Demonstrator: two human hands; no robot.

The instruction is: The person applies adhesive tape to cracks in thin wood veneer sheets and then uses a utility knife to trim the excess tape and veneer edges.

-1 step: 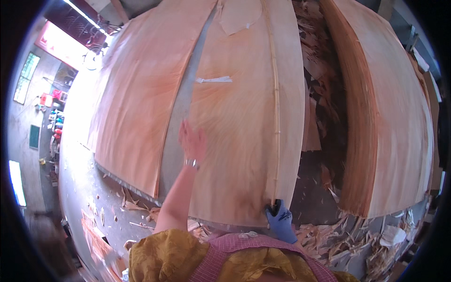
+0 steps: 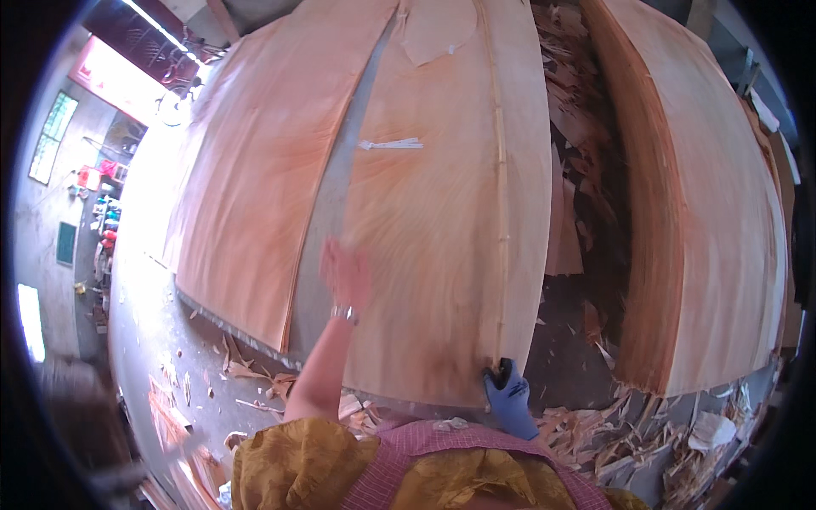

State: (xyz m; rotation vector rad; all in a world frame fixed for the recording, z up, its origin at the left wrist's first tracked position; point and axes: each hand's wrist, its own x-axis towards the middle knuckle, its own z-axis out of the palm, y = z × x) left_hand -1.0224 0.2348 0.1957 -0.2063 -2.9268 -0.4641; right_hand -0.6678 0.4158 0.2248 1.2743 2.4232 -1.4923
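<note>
A broad pale wood veneer sheet [image 2: 416,255] lies in front of me, brown-stained along its near edge. Down its right part runs a long thin bamboo stick [image 2: 501,212] with visible nodes. My right hand [image 2: 510,393], in a blue glove with black fingertips, grips the stick's near end at the sheet's front edge. Bare apart from a silver band at the wrist, my left hand [image 2: 347,274] is open over the sheet's left edge, fingers pointing away and slightly blurred. Whether its palm touches the wood I cannot tell. White strips [image 2: 391,144] lie farther up the sheet.
More veneer [image 2: 246,212] lies to the left across a narrow grey gap. At the right, past a dark gap with torn scraps, stands a thick veneer stack [image 2: 714,221]. Wood shavings [image 2: 612,442] litter the floor near me. Shelved goods [image 2: 106,221] line the far left wall.
My left hand has come slightly nearer to me. My right hand stays at the stick's near end. The whole view has shifted a little.
</note>
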